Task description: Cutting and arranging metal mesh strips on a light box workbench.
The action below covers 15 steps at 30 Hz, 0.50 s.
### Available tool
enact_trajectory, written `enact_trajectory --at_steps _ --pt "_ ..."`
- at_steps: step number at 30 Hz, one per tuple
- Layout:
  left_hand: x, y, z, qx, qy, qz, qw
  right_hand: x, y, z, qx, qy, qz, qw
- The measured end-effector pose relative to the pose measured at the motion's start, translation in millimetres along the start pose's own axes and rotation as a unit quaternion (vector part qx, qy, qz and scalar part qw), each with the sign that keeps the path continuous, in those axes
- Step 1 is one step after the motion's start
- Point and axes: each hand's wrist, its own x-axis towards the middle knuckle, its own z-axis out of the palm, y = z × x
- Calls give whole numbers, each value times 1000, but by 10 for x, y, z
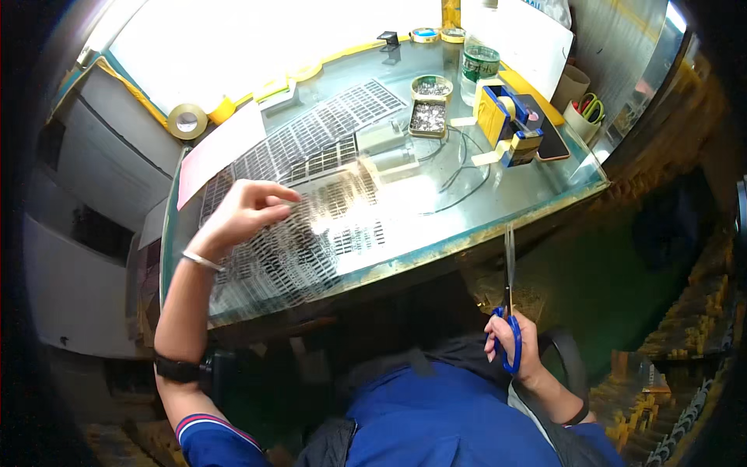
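Observation:
My left hand (247,212) is over the left part of the glass-topped table, thumb and forefinger brought together at a clear film sheet (327,222) printed with a dark grid. Glare and blur cover much of this film, and its edges are hard to make out. Another grid-printed sheet (342,117) lies flat farther back. In front of the table's near edge, my right hand (520,342) holds scissors (510,311) by their blue handles. Their blades point away from me and look closed or nearly so.
Pink paper (222,156) and a tape roll (187,121) are at the left. Two tins of small bits (428,119), a water bottle (478,66), a blue-and-yellow tape dispenser (506,124) and a phone (551,140) stand farther right. A black cable (467,191) curls across the glass table (537,191).

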Motion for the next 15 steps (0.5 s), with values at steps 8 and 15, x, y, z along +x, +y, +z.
enact_trajectory --at_steps 8,15 --pt "182 -12 632 396 283 279 828 -43 -25 -4 -3 -91 40 995" --pt "-701 198 1956 -332 -175 -147 915 -65 22 2 92 -240 99 961"
